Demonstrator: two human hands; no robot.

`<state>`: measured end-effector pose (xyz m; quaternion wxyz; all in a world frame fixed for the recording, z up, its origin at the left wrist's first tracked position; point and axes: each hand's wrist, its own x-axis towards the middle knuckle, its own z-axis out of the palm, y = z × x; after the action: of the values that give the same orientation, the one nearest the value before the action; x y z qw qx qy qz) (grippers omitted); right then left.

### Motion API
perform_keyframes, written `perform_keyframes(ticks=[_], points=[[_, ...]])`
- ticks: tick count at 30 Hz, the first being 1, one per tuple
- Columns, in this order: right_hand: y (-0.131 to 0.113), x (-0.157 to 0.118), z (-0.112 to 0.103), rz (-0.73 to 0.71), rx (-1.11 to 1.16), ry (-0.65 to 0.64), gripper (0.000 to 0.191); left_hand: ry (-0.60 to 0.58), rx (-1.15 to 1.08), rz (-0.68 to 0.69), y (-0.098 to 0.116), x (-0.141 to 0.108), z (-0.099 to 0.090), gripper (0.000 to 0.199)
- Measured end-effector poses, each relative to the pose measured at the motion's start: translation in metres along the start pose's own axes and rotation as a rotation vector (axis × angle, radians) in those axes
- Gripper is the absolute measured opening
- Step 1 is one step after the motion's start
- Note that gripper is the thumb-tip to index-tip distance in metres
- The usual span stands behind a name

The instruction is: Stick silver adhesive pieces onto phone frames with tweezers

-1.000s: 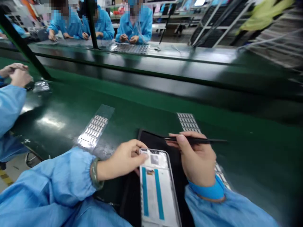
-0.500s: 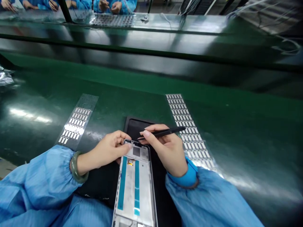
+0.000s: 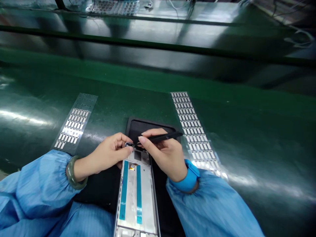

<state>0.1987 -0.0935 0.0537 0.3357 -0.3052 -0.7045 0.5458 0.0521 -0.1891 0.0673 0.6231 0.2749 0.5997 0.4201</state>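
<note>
A silver phone frame [image 3: 145,200] with two teal strips lies lengthwise in front of me, its far end on a black tray [image 3: 138,126]. My left hand [image 3: 111,151] grips the frame's upper left corner, thumb on top and fingers behind the edge. Black tweezers [image 3: 165,136] are pinched in my right hand [image 3: 165,154], their tip at the frame's top edge beside my left thumb. Whether the tip holds a small part is too fine to make out. A short orange flex cable [image 3: 132,167] shows between the strips.
On the green table [image 3: 259,131], a clear sheet of small white parts [image 3: 74,125] lies to the left. A longer sheet of such parts [image 3: 192,125] lies to the right. A raised ledge [image 3: 153,49] runs across the back, with a patterned tray [image 3: 113,7] beyond it.
The view has tilted down, and the co-workers' hands at the top have left it. The tweezers' tip has shifted left along the frame's top edge, closer to my left thumb.
</note>
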Motion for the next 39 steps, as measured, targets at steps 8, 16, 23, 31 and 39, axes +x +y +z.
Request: perform_keyframes(ticks=[8, 16, 23, 31, 39], points=[[-0.003, 0.002, 0.000, 0.101, 0.148, 0.103, 0.015, 0.001, -0.010, -0.015, 0.002, -0.001, 0.000, 0.023], [0.006, 0.014, -0.012, 0.219, 0.439, 0.265, 0.027, -0.018, -0.157, 0.041, 0.000, 0.000, -0.006, 0.028], [0.011, 0.020, -0.018, 0.216, 0.427, 0.325, 0.027, -0.189, -0.635, 0.112, 0.012, -0.001, -0.013, 0.031], [0.010, 0.021, -0.016, 0.223, 0.364, 0.351, 0.029, -0.649, -0.902, -0.026, 0.015, -0.007, -0.012, 0.040], [0.008, 0.022, -0.017, 0.274, 0.345, 0.358, 0.030, -0.551, -0.941, -0.090, 0.023, -0.005, -0.014, 0.042]])
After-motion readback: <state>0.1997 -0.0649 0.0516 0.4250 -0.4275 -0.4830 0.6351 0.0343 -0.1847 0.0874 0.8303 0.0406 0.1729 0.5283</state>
